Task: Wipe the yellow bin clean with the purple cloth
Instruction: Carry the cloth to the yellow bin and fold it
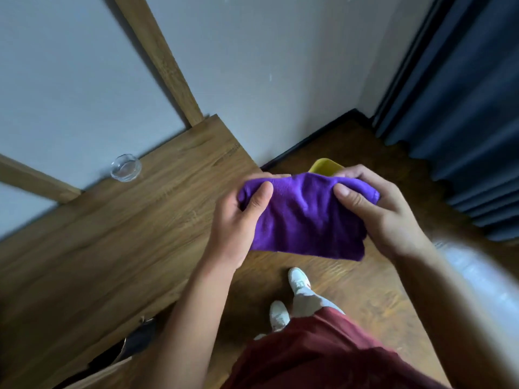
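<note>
Both hands hold the purple cloth (306,214) up in the air, out past the worktop's (118,234) right edge and above the floor. Each is closed on an upper corner of it: the left hand (238,220) pinches the fabric under its thumb with the fingers curled behind, and the right hand (376,209) does the same at the other corner. Just behind the cloth's top edge, touching the right hand's fingers, a small part of the yellow bin (325,166) shows, the rest hidden.

Bare forearms, maroon shorts (317,357), grey socks, white sneakers (299,279) with red trim.
</note>
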The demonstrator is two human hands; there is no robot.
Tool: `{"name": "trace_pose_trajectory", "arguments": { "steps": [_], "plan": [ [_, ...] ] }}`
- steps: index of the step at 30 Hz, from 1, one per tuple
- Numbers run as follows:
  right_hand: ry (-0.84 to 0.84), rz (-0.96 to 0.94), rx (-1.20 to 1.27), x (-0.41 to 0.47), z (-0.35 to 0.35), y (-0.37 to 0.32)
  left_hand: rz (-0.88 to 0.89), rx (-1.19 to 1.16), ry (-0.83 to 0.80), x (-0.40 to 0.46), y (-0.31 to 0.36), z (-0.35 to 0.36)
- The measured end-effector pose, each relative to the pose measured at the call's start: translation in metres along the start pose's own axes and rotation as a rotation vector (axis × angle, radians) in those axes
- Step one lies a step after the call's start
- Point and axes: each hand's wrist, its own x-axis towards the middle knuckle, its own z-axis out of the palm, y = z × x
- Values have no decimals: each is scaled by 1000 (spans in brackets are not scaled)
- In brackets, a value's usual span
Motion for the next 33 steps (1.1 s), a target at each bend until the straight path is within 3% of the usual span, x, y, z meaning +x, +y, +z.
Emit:
{"name": "trace_pose_trajectory", "arguments": {
  "steps": [6,10,15,24,33],
  "plan": [
    [367,-85,-129,-65,-26,-12,81,69,-118,-2,10,49],
    [615,-30,-220,-111,-60,-7,121,116,-256,-10,18,100],
    [808,21,-425,-155,-112,10,189,178,-401,-21,21,169],
    [591,63,-245,-188,-213,4,173,173,-585,-27,16,313],
    [647,110,-194,-184,-295,12,96,325,-454,-3,-37,359]
  ]
}}
